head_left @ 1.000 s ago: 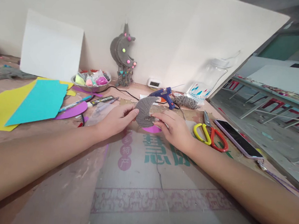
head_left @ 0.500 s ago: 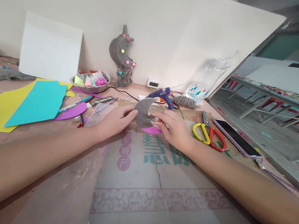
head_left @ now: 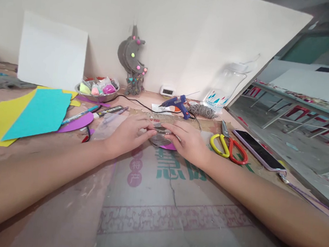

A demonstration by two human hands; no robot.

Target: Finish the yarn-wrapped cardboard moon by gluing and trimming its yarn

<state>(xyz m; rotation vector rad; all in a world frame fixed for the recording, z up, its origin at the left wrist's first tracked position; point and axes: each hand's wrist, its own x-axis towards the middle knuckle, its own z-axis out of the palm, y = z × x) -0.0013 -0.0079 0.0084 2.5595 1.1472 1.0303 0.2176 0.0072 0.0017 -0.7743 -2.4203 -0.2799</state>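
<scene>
Both my hands meet at the middle of the table over a flattened cardboard sheet (head_left: 157, 200). My left hand (head_left: 130, 133) pinches the left side of a grey yarn-wrapped crescent (head_left: 158, 139), which now lies nearly flat, edge-on to me. My right hand (head_left: 187, 141) grips its right side with curled fingers. A pink paper shape (head_left: 168, 146) peeks out beneath the crescent.
Yellow-and-red scissors (head_left: 229, 148) and a phone (head_left: 259, 150) lie right of my hands. A blue glue gun (head_left: 176, 103), a yarn ball (head_left: 202, 111) and a plastic jar (head_left: 226, 90) sit behind. Teal paper (head_left: 40, 111), yellow paper, pens and a bowl of pompoms (head_left: 96, 89) are at left.
The crescent, held upright and facing me before, has been tipped down to lie almost flat between both hands. The view has shifted slightly.
</scene>
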